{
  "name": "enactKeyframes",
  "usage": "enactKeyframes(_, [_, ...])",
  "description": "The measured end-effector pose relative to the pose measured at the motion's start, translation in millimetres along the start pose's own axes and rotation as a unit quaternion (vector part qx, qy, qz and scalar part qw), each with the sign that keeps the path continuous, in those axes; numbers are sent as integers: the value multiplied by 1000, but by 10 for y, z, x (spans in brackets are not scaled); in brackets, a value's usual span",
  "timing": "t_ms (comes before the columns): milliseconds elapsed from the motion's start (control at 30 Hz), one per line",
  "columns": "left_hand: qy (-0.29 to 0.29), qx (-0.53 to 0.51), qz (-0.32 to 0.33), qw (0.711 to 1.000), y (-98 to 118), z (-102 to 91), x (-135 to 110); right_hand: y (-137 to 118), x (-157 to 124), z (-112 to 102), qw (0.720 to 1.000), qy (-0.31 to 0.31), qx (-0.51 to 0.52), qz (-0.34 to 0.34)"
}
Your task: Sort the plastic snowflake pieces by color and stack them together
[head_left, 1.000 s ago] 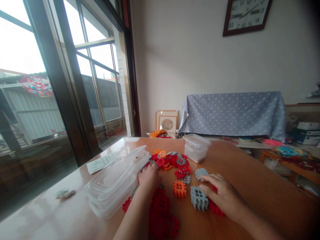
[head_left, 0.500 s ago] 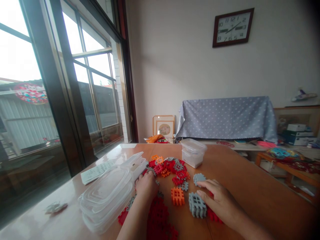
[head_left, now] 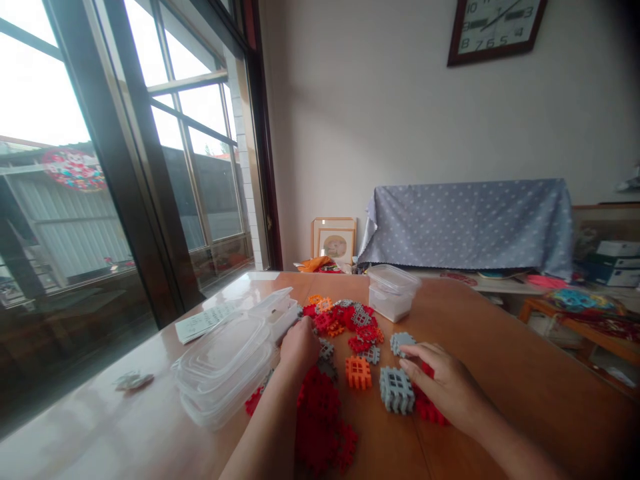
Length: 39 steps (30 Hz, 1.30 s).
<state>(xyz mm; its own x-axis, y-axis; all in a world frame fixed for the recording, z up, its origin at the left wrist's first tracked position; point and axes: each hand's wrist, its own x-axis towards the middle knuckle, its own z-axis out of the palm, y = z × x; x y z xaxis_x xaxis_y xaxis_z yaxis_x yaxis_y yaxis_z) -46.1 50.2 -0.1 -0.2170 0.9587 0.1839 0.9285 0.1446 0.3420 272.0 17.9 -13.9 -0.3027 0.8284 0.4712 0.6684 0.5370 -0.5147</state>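
Observation:
My left hand (head_left: pixel 301 347) reaches into a loose pile of red, grey and orange interlocking plastic building pieces (head_left: pixel 320 400). Its fingertips are hidden behind the back of the hand. My right hand (head_left: pixel 443 380) has its fingers stretched out, the tips at a light grey interlocking piece (head_left: pixel 401 343). Just left of its thumb stands a stack of grey square pieces (head_left: pixel 397 390) with window-like openings. Red pieces (head_left: pixel 430 408) lie partly under this hand. Between the hands is an orange stack (head_left: pixel 358 372) of the same kind of square pieces.
Clear plastic boxes and lids (head_left: pixel 225 367) lie left of the pile, near a paper sheet (head_left: pixel 206 323) and a small plastic packet (head_left: pixel 133 381). Another lidded clear box (head_left: pixel 393 293) stands at the far edge of the wooden table (head_left: pixel 480 333). A glass window wall borders the left.
The camera view has tilted down slightly and shifted left. My left hand has moved slightly within the pile, while my right hand stays by the grey pieces.

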Motion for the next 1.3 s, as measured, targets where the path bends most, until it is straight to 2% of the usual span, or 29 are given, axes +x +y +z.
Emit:
enactKeyframes(233, [-37,60,28,997,71,-1,-113,12,-14,43,1000,-8,2,-1])
enactKeyframes(367, [-27,63,40,997,91,27,-140,-24,-9,34,1000,-8,9,5])
enactKeyframes(600, [28,-2,75,997,124,1,-92,-10,-15,45,1000,-6,17,5])
enactKeyframes(700, [49,-124,101,986,188,-9,-62,-5,-21,68,1000,-7,23,2])
enactKeyframes(767, [26,-292,116,949,267,11,-74,-34,-28,76,1000,-4,29,-2])
enactKeyframes(867, [-88,-532,119,834,432,38,-163,-134,-53,63,999,2,42,-10])
enactKeyframes(933, [-163,-619,110,760,544,24,-258,-221,-76,39,999,6,47,-23])
enactKeyframes(1000, [-218,-654,92,718,635,-16,-355,-301,-98,9,998,11,41,-39])
enactKeyframes(1100, [-267,-667,70,692,719,-81,-462,-384,-111,-27,998,-2,24,-51])
enactKeyframes(1300, [-272,-654,59,703,781,-138,-531,-404,-80,-66,998,-41,19,-36])
